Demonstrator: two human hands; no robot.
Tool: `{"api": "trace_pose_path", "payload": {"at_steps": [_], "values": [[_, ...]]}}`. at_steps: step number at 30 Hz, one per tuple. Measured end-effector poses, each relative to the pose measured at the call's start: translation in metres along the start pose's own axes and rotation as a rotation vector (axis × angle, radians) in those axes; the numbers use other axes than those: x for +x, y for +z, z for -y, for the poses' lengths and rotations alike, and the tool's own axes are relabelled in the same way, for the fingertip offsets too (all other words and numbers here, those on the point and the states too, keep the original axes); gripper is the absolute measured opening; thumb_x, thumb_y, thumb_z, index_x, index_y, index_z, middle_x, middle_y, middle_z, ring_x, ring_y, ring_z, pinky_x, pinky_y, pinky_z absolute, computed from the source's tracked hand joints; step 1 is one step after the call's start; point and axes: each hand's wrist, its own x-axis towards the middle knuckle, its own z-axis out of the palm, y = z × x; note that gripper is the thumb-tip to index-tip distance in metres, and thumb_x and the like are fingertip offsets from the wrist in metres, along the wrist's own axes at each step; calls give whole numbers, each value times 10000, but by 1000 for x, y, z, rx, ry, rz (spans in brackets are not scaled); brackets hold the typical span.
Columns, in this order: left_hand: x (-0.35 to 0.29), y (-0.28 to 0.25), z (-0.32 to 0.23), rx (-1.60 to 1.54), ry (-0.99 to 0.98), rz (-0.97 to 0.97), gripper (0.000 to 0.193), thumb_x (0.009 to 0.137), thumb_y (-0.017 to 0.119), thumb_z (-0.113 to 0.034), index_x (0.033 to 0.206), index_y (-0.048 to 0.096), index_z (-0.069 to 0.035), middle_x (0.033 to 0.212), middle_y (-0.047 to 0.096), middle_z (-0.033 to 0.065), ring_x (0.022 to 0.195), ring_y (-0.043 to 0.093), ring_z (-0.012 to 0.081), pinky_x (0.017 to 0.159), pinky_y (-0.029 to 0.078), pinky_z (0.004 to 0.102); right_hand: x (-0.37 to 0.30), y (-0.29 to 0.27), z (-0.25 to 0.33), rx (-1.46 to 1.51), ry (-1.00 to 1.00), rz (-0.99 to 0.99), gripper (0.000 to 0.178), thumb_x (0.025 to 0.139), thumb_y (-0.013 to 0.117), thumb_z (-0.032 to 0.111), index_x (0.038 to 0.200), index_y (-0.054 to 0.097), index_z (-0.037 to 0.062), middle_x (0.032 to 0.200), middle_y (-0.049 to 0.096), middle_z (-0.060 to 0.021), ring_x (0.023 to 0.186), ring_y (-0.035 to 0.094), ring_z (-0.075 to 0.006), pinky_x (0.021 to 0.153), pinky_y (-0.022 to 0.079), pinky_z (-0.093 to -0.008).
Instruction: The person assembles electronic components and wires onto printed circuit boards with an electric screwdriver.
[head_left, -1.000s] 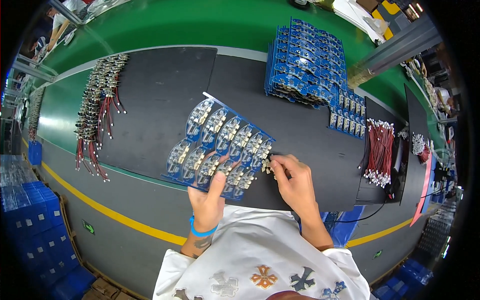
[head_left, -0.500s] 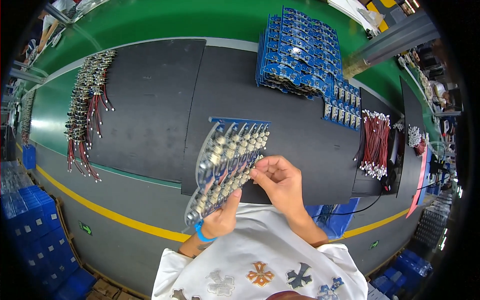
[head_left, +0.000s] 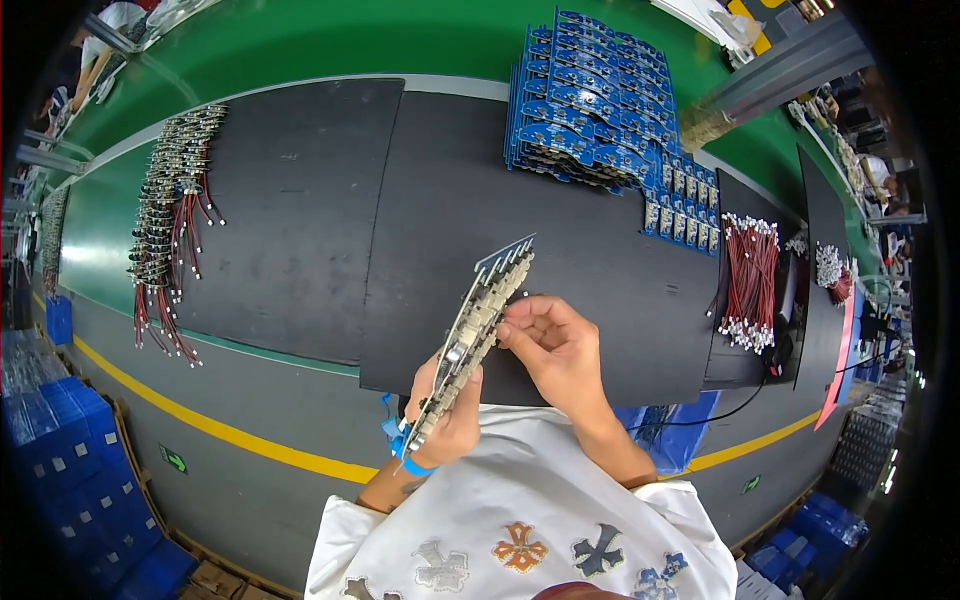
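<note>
A circuit board panel (head_left: 472, 335) with rows of pale connectors is held up over the near edge of the table, tilted nearly edge-on to me. My left hand (head_left: 452, 415) grips its lower end, thumb on the connector side, with a blue band at the wrist. At the panel's right edge, my right hand (head_left: 555, 345) has thumb and forefinger pinched together; whether they hold the board's edge or a small part is hidden.
Blue circuit board panels (head_left: 590, 100) are stacked at the far side. To the right lies a bundle of red wires (head_left: 750, 280) with white plugs. Wired boards (head_left: 170, 210) stand in a row on the left. A metal post (head_left: 770, 90) rises at the far right.
The panel has turned from showing its connector face to nearly edge-on, with my left hand turning along with it. My right hand stays pinched by its right edge, slightly shifted.
</note>
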Motion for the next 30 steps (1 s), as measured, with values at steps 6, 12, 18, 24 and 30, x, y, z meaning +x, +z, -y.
{"api": "trace_pose_path", "payload": {"at_steps": [6, 12, 18, 24, 30], "values": [[3, 3, 2, 0, 36, -22, 295, 828, 552, 27, 1101, 476, 108, 1029, 586, 196, 922, 587, 214, 803, 457, 287, 4, -1, 2, 131, 77, 7, 138, 790, 615, -40, 915, 557, -43, 833, 621, -70, 733, 589, -84, 662, 494, -209], [5, 5, 6, -5, 21, -15, 327, 838, 535, 26, 1143, 450, 108, 1055, 568, 202, 937, 578, 223, 823, 449, 286, 3, 0, 1, 77, 69, -23, 136, 792, 614, -38, 911, 549, -41, 818, 616, -64, 730, 588, -86, 652, 492, -205], [7, 7, 9, 4, 67, 44, 310, 854, 471, 49, 1156, 418, 96, 1119, 535, 238, 1007, 563, 277, 854, 450, 335, 1, 9, 3, 155, -31, 4, 153, 790, 616, -42, 923, 539, -32, 817, 614, -63, 724, 589, -83, 644, 492, -204], [11, 7, 9, -30, 109, 110, 329, 847, 431, 105, 1169, 395, 49, 1185, 465, 317, 1112, 487, 386, 878, 448, 402, 0, 8, 4, 139, 75, 36, 149, 794, 611, -41, 923, 538, -27, 817, 614, -61, 731, 592, -84, 637, 494, -199], [13, 6, 7, -35, 142, 112, 349, 841, 433, 114, 1180, 385, 44, 1175, 474, 316, 1106, 491, 395, 890, 437, 418, 4, 11, 2, 165, -11, -9, 152, 790, 616, -42, 921, 541, -29, 804, 611, -51, 728, 584, -77, 628, 484, -193]]}}
